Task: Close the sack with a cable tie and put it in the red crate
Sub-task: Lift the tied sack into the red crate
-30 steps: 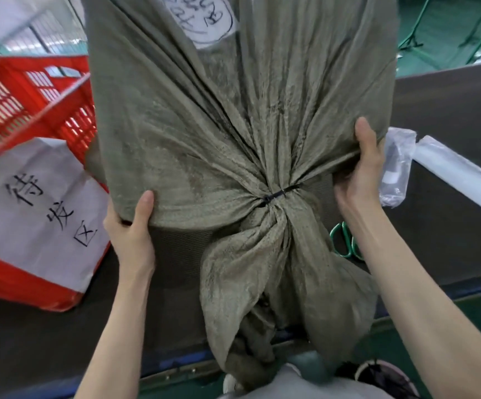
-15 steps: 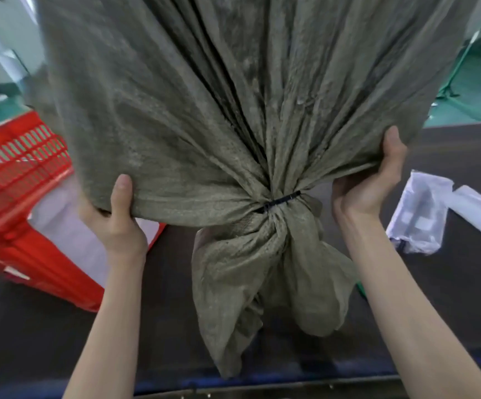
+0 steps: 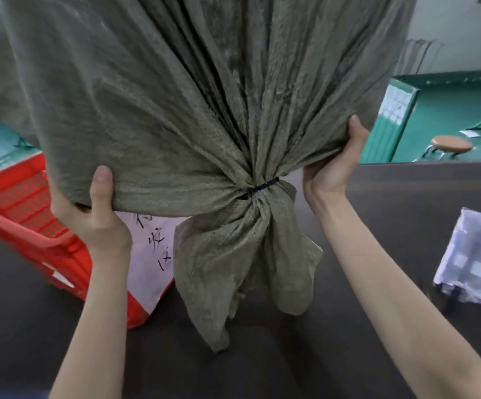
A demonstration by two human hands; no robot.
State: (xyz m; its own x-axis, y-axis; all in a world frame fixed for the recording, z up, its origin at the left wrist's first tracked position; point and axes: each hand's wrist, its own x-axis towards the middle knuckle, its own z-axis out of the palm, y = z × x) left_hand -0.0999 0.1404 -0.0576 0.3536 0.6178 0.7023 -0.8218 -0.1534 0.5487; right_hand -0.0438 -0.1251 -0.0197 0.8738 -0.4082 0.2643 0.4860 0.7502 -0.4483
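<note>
A big grey-green woven sack fills the upper middle of the view, lifted off the dark table. Its gathered neck is cinched by a black cable tie, and the loose mouth hangs down below it. My left hand grips the sack's lower left edge, thumb on top. My right hand grips the lower right edge. The red crate sits at the left, partly hidden behind the sack and my left hand, with a white handwritten paper label on its side.
A clear plastic bag lies on the dark table at the right. Beyond the table's far edge are a green floor and a round stool.
Both hands have raised the sack higher and carried it leftward toward the crate. The scissors on the table have dropped out of sight, and the plastic bag now appears further right.
</note>
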